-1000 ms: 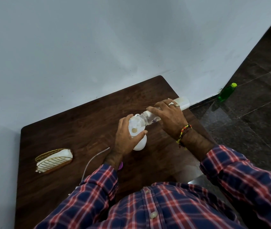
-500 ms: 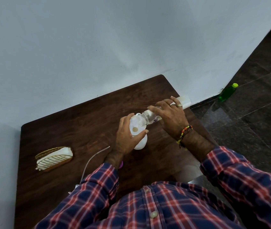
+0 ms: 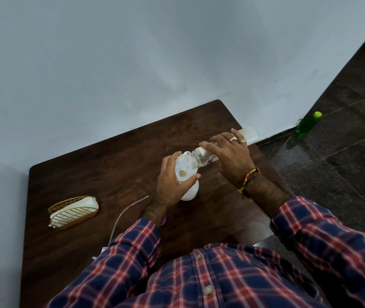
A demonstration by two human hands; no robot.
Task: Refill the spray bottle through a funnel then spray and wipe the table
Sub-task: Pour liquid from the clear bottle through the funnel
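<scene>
A white spray bottle body (image 3: 190, 190) stands on the dark wooden table (image 3: 110, 165) with a white funnel (image 3: 182, 168) set in its neck. My left hand (image 3: 172, 185) curls round the funnel and the bottle's top. My right hand (image 3: 228, 156) grips a clear plastic bottle (image 3: 197, 158), tipped almost level, its open mouth over the funnel. A white sprayer tube (image 3: 123, 215) lies on the table beside my left forearm.
A gold wire holder with white napkins (image 3: 73, 211) sits at the table's left. The wall runs close behind the table. A green bottle (image 3: 307, 124) stands on the dark floor to the right. A white fitting (image 3: 251, 135) sits at the wall's base.
The two hands and both bottles have hardly moved. The fingers of my right hand have spread a little over the clear bottle.
</scene>
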